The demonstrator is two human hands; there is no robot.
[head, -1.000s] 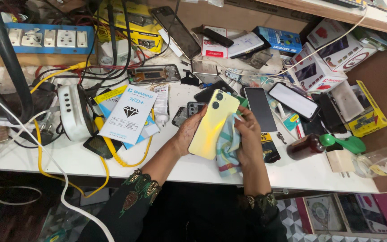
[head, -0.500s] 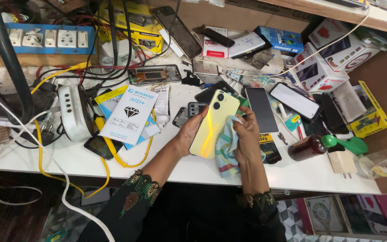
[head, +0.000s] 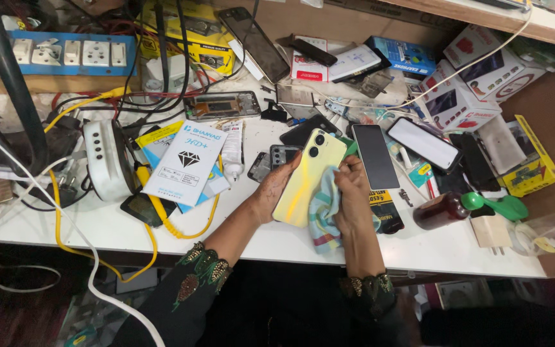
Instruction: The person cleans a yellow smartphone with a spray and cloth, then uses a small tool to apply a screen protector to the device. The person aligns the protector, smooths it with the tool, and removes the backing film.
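- Holding, head view: the left hand (head: 276, 189) is cupping a pale yellow-green iridescent smartphone (head: 308, 177) from its left edge, back side up with two round camera lenses near the top; fingers are curled together along the edge and under the body.
- Pressing, head view: the right hand (head: 353, 196) is bunching a light blue-and-cream striped cloth (head: 324, 212) against the phone's right edge and lower back, fingers closed together over the fabric.
- Position: the phone is being kept tilted just above the white workbench (head: 46, 225), near its front edge, between both hands.
- Change over the last second: the phone and cloth are sitting almost where they were, the right hand having shifted only slightly along the edge; judged as wiping in progress.
- Lying nearby: a black flat phone with dark screen (head: 375, 156) just beside the right hand; a white-and-blue card packet with diamond emblem (head: 184, 164) to the left; a yellow coiled cable (head: 65, 212).
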